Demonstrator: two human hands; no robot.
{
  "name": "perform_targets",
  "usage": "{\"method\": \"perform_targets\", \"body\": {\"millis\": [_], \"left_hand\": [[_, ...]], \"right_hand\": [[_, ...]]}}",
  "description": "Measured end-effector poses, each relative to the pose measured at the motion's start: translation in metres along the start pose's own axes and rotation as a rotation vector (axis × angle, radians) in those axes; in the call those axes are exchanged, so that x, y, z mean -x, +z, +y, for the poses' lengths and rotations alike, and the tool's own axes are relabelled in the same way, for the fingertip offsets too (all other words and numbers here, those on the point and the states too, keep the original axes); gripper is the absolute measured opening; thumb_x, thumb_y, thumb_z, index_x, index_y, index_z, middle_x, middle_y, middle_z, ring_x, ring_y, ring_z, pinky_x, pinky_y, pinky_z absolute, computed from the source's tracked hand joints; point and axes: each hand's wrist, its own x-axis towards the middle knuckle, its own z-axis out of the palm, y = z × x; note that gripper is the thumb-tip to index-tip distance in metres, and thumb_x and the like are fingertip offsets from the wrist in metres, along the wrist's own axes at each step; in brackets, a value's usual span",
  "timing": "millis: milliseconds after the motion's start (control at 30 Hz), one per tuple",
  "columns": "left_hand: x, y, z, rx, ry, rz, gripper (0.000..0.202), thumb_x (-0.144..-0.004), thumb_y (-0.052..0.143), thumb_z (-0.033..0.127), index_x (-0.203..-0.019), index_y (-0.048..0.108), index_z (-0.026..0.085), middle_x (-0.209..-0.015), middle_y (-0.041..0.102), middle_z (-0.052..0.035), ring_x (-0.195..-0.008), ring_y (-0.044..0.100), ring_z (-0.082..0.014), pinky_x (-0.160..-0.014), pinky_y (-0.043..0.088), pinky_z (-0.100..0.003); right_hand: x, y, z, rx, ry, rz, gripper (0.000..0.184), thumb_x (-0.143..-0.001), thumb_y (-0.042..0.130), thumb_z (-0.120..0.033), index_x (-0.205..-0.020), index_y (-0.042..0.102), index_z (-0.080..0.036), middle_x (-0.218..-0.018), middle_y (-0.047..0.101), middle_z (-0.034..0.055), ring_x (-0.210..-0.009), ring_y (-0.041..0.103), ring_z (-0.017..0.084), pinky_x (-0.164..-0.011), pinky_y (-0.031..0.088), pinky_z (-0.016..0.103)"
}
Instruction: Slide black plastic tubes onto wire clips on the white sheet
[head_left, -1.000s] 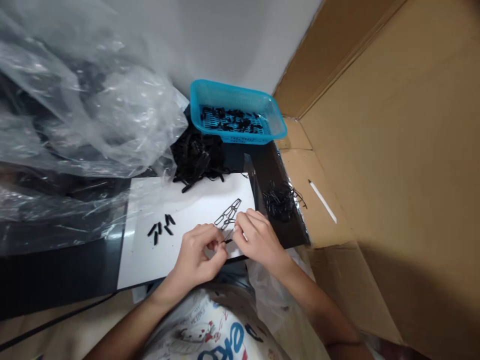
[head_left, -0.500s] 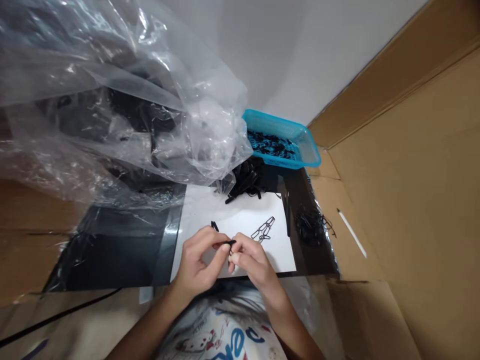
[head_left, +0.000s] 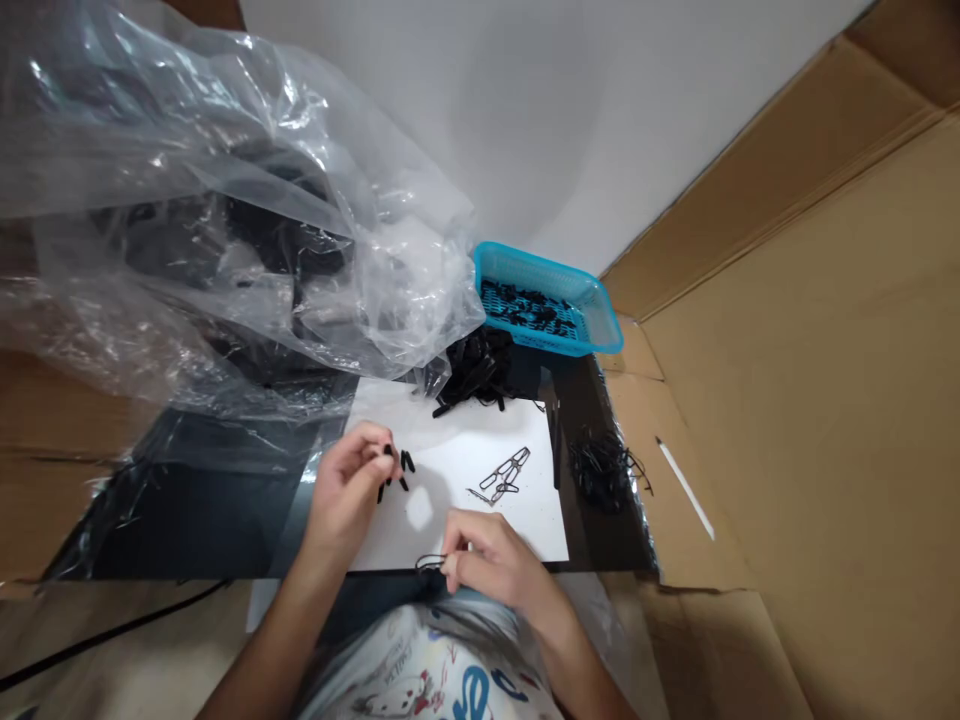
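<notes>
Where they lie, black plastic pieces (head_left: 407,461) look slim.

Small black pieces (head_left: 395,470) lie in a loose cluster on the left of the white sheet (head_left: 480,530). A thin black loop (head_left: 430,563) sits at the sheet's near edge. Linked black loops (head_left: 504,476) lie flat, angled, mid-sheet, well apart.

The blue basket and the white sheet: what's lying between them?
In the head view, a heap of tangled black strips lies between the blue plastic basket and the white sheet, at the sheet's top edge.
</notes>
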Motion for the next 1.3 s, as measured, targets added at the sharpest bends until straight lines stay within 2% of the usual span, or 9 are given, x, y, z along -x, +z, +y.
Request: {"method": "perform_targets", "body": {"millis": [133,400,567,800,900,1000,1100,1133,1300], "left_hand": [[-0.007,0.005,0.004,0.099,-0.169,0.020,0.010,-0.072,0.075,0.029,-0.078,0.070,0.021,-0.065,0.057,0.0013,-0.062,0.052,-0.0103,-0.058,0.039,-0.018],[0.006,0.013,-0.011,-0.148,-0.094,-0.224,0.008,-0.085,0.069,0.032,-0.084,0.075,0.027,-0.083,0.070,-0.0003,-0.078,0.062,-0.0130,-0.070,0.045,-0.018],[0.009,0.021,-0.011,-0.182,0.005,-0.294,0.005,-0.087,0.067,0.026,-0.087,0.072,0.026,-0.079,0.067,0.0010,-0.072,0.061,-0.0104,-0.063,0.044,-0.016],[0.013,0.038,0.007,-0.278,0.320,-0.341,0.007,-0.082,0.069,0.014,-0.083,0.066,0.020,-0.067,0.058,0.0020,-0.061,0.053,-0.0098,-0.055,0.041,-0.020],[0.015,0.041,0.009,-0.311,0.425,-0.349,0.007,-0.083,0.070,0.014,-0.085,0.065,0.019,-0.067,0.059,0.0011,-0.061,0.053,-0.0110,-0.056,0.042,-0.022],[0.016,0.043,0.009,-0.335,0.491,-0.358,0.008,-0.083,0.069,0.014,-0.087,0.065,0.018,-0.067,0.060,0.0004,-0.061,0.053,-0.0115,-0.055,0.042,-0.023],[0.018,0.043,0.010,-0.374,0.529,-0.380,0.009,-0.084,0.069,0.011,-0.090,0.065,0.017,-0.070,0.061,-0.0002,-0.063,0.053,-0.0116,-0.057,0.042,-0.024],[0.018,0.044,0.011,-0.389,0.543,-0.385,0.010,-0.084,0.069,0.011,-0.091,0.065,0.017,-0.071,0.061,-0.0004,-0.063,0.053,-0.0116,-0.057,0.042,-0.024],[0.024,0.044,0.015,-0.410,0.600,-0.385,0.013,-0.083,0.069,0.009,-0.094,0.064,0.015,-0.073,0.062,-0.0004,-0.064,0.053,-0.0109,-0.058,0.042,-0.024]], "right_hand": [[0.016,-0.021,0.015,-0.004,0.044,0.181,0.008,-0.072,0.049,-0.022,-0.064,0.049,-0.020,-0.055,0.056,-0.0017,-0.056,0.050,0.014,-0.056,0.033,0.025],[0.076,-0.111,0.045,0.170,0.060,0.883,0.025,-0.079,0.056,-0.038,-0.063,0.052,-0.020,-0.062,0.055,-0.0005,-0.066,0.050,0.017,-0.066,0.036,0.028],[0.087,-0.130,0.047,0.252,0.096,1.005,0.024,-0.076,0.051,-0.039,-0.061,0.051,-0.021,-0.063,0.055,0.0002,-0.069,0.051,0.018,-0.070,0.038,0.029],[0.078,-0.150,0.056,0.411,0.294,1.003,0.031,-0.075,0.055,-0.048,-0.059,0.050,-0.021,-0.054,0.056,0.0016,-0.057,0.050,0.020,-0.058,0.030,0.029],[0.077,-0.137,0.046,0.437,0.270,0.977,0.034,-0.080,0.054,-0.051,-0.064,0.053,-0.021,-0.060,0.061,0.0053,-0.059,0.051,0.021,-0.057,0.031,0.030],[0.068,-0.102,0.026,0.394,0.143,0.829,0.039,-0.083,0.048,-0.055,-0.067,0.055,-0.020,-0.066,0.063,0.0055,-0.069,0.058,0.021,-0.062,0.040,0.030],[0.051,-0.063,0.005,0.239,-0.148,0.401,0.027,-0.088,0.052,-0.046,-0.084,0.060,-0.020,-0.071,0.062,0.0010,-0.065,0.059,0.016,-0.060,0.044,0.027],[0.046,-0.053,-0.002,0.199,-0.240,0.331,0.022,-0.090,0.053,-0.041,-0.090,0.060,-0.021,-0.078,0.063,0.0008,-0.067,0.060,0.015,-0.061,0.045,0.026],[0.030,-0.033,-0.022,0.199,-0.447,0.247,0.006,-0.089,0.055,-0.024,-0.084,0.056,-0.021,-0.072,0.057,-0.0021,-0.065,0.056,0.012,-0.061,0.044,0.023]]}}
